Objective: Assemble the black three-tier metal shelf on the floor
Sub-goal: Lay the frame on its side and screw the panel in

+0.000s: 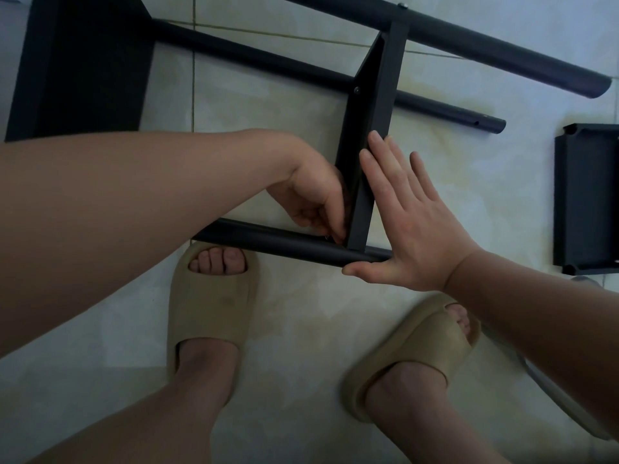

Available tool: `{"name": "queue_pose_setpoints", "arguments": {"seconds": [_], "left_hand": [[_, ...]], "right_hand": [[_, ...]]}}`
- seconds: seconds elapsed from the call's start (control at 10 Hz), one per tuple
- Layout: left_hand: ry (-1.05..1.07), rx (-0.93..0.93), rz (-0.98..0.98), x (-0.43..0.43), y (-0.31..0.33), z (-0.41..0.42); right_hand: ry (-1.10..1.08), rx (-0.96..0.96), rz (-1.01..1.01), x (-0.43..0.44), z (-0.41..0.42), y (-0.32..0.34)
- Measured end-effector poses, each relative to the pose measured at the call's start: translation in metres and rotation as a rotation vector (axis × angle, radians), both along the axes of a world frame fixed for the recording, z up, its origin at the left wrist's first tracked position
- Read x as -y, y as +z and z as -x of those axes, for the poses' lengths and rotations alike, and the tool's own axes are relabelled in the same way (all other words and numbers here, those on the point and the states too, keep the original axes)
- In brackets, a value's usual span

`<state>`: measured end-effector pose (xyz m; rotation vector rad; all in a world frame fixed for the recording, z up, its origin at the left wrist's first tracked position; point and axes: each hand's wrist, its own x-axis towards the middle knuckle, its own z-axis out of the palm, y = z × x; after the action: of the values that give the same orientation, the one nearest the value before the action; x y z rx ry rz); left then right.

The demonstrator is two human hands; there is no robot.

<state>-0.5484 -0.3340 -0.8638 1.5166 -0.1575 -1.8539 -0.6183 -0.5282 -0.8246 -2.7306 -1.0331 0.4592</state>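
Black panel [385, 95] on edge, on tiles [301, 316]

Your right hand [405, 229] is flat, fingers straight, pressing the panel's right face. Left hand [311, 199] curls at the panel's near-left corner, against the pole [268, 241]; can't tell what it pinches.

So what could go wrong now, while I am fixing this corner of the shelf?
1. Your right hand only presses flat against the shelf board and the near pole; the round pole could roll out of line.
2. Your left hand works its fingertips, seemingly on a small fastener, in the tight corner; they might get pinched if the board shifts.
3. Your open-toed slipper sits right beside the pole, so a slip could hit your toes.
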Motion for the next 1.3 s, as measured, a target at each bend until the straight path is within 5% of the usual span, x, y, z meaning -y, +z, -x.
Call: {"name": "queue_pose_setpoints", "arguments": {"seconds": [1.3], "left_hand": [[0.019,-0.013,-0.020,0.0047,-0.0026,0.0048]], "right_hand": [[-0.004,-0.010,0.006,0.0005,0.0001,0.0003]]}}
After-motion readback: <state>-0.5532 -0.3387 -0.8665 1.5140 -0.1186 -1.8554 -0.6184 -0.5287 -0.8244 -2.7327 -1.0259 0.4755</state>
